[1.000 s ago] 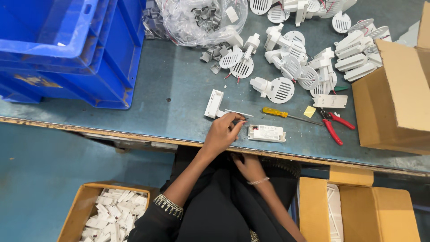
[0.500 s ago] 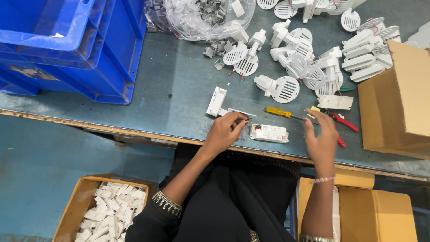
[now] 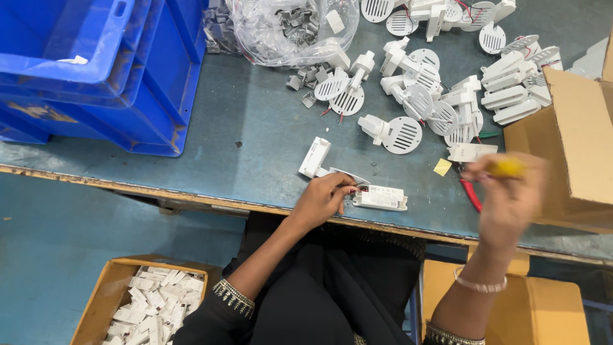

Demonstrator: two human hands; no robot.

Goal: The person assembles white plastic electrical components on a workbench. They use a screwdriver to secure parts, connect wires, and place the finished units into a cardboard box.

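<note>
Left hand (image 3: 322, 199) at the near edge of the table (image 3: 255, 128), fingers curled and pinching the end of a small white rectangular module (image 3: 381, 197) with short red wires at its tip. Right hand (image 3: 507, 198) raised above the table edge, blurred, closed around a yellow-handled screwdriver (image 3: 506, 167); shaft not discernible. Module flat on the grey-green table surface, just beside the left fingertips and well left of the right hand.

Just behind the left hand, a white oblong housing (image 3: 315, 157) lying at an angle, with a thin white plate beside it. Farther back, a heap of white round grilled parts (image 3: 402, 134) spreading toward the far right. Red-handled pliers (image 3: 470, 193) partly hidden under the right hand, a small yellow paper square (image 3: 442, 167) close by. Clear plastic bag (image 3: 287, 29) of small grey pieces at the far edge. Stacked blue crates (image 3: 96, 70) on the left of the table. Open cardboard box (image 3: 568, 147) on the right. Below the table, a carton of small white pieces (image 3: 150, 306) on the left and another cardboard carton (image 3: 549, 313) on the right.
</note>
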